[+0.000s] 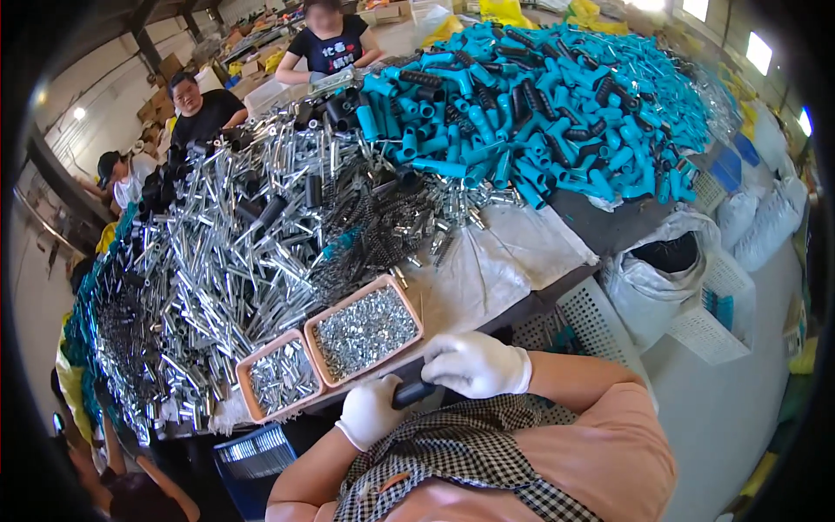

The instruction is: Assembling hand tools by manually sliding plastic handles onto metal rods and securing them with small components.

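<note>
My left hand [372, 411], in a white glove, is closed around a black cylindrical part [412, 394] just in front of my chest. Over the far end of this part my right hand [474, 365], also gloved in white, has its fingers bent together in a pinch. Whatever lies between those fingertips is hidden. Close beyond my hands, at the table's edge, stand two orange-rimmed trays: the right tray [417, 311] holds tiny shiny metal pieces, the left tray [246, 393] short metal pins.
A heap of metal tubes [235, 235] and dark springs [370, 226] covers the table's left. Teal plastic handles [522, 113] are piled at the far right. A white sack [648, 291] and perforated crate [600, 322] stand right. Co-workers [204, 109] are across the table.
</note>
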`<state>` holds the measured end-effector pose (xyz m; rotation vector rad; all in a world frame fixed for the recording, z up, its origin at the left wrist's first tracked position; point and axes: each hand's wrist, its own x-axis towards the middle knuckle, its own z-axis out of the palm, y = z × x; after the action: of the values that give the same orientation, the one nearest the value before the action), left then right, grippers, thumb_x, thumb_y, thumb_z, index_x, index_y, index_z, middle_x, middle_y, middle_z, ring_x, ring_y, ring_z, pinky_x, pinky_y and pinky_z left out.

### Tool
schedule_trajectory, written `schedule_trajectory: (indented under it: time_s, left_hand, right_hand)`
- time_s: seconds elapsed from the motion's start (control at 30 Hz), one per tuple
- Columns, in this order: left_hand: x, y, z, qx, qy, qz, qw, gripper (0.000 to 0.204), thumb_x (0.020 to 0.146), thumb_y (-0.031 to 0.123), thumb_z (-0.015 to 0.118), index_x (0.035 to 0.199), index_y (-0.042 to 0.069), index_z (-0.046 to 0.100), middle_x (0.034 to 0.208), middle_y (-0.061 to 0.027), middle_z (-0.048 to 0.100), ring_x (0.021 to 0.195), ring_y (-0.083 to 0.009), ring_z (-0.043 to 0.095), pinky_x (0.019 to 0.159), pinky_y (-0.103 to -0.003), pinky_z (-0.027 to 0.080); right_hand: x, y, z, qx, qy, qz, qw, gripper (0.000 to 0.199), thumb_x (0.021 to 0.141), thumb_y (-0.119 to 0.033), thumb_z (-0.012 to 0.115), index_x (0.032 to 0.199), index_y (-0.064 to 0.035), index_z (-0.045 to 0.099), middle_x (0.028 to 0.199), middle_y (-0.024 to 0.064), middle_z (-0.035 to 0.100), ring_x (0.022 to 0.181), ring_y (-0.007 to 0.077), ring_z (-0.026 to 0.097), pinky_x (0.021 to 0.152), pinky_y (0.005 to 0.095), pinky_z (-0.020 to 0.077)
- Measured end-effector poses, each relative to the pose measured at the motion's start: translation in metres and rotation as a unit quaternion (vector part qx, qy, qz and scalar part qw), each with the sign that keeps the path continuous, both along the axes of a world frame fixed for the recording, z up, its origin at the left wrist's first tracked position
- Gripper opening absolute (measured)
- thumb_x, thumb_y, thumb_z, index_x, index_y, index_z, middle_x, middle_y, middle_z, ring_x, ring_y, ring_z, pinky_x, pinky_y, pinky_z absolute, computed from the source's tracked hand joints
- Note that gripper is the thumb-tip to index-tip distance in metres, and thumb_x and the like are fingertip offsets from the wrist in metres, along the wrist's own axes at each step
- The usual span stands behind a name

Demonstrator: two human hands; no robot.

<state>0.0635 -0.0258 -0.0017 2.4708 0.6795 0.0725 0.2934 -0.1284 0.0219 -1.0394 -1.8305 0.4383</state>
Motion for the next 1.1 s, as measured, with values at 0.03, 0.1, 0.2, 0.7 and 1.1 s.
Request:
schedule_trajectory:
  time_s: [0.03, 0.1, 0.2, 0.7, 1.1]
  left_hand:
    - [0.006, -0.002, 0.002, -0.030, -0.019, 0.017, 0.999, 0.037, 0.074, 0.035, 0.079, 0.091, 0.005, 0.066, 0.074, -0.0193, 0.066, 0.071, -0.0375, 0.067, 0.064, -0.045, 0.052]
    - [0.019, -0.004, 0.006, -0.067, -0.017, 0.030, 0.997, 0.038, 0.073, 0.036, 0.080, 0.090, 0.004, 0.066, 0.073, -0.0198, 0.066, 0.069, -0.0376, 0.066, 0.063, -0.044, 0.052]
    - [0.027, -0.001, -0.006, -0.050, -0.058, 0.005, 0.997, 0.042, 0.070, 0.037, 0.084, 0.086, 0.004, 0.066, 0.072, -0.0184, 0.065, 0.068, -0.0367, 0.066, 0.063, -0.043, 0.052]
    - [0.059, 0.011, 0.012, -0.022, 0.019, 0.045, 0.999, 0.037, 0.073, 0.032, 0.080, 0.093, 0.003, 0.066, 0.077, -0.0192, 0.068, 0.071, -0.0372, 0.069, 0.066, -0.045, 0.055]
    - [0.049, 0.027, 0.023, -0.130, 0.012, 0.126, 0.983, 0.046, 0.070, 0.033, 0.084, 0.100, 0.001, 0.069, 0.074, -0.0205, 0.067, 0.068, -0.0344, 0.069, 0.068, -0.039, 0.053]
  right_hand:
    - [0.005, 0.000, 0.001, 0.005, 0.041, -0.018, 0.999, 0.019, 0.080, -0.003, 0.072, 0.097, -0.0079, 0.066, 0.096, 0.0119, 0.062, 0.083, 0.0309, 0.063, 0.069, 0.0372, 0.0516]
    - [0.009, 0.001, 0.003, 0.036, 0.038, -0.022, 0.998, 0.020, 0.081, -0.003, 0.072, 0.100, -0.0079, 0.065, 0.097, 0.0118, 0.062, 0.083, 0.0315, 0.063, 0.069, 0.0376, 0.0516]
    - [-0.004, 0.001, -0.004, 0.014, -0.029, 0.046, 0.998, 0.017, 0.082, -0.003, 0.068, 0.098, -0.0077, 0.064, 0.094, 0.0117, 0.060, 0.082, 0.0336, 0.063, 0.069, 0.0405, 0.0516]
    - [0.037, 0.010, -0.003, 0.017, -0.048, 0.033, 0.998, 0.057, 0.077, -0.016, 0.073, 0.127, -0.0024, 0.047, 0.120, 0.0198, 0.053, 0.104, 0.0392, 0.056, 0.091, 0.0477, 0.0446]
    - [0.377, 0.079, 0.020, -0.288, -0.295, -0.608, 0.679, 0.083, 0.077, -0.062, 0.067, 0.129, 0.0017, 0.054, 0.128, 0.0247, 0.060, 0.123, 0.0390, 0.054, 0.106, 0.0470, 0.0399]
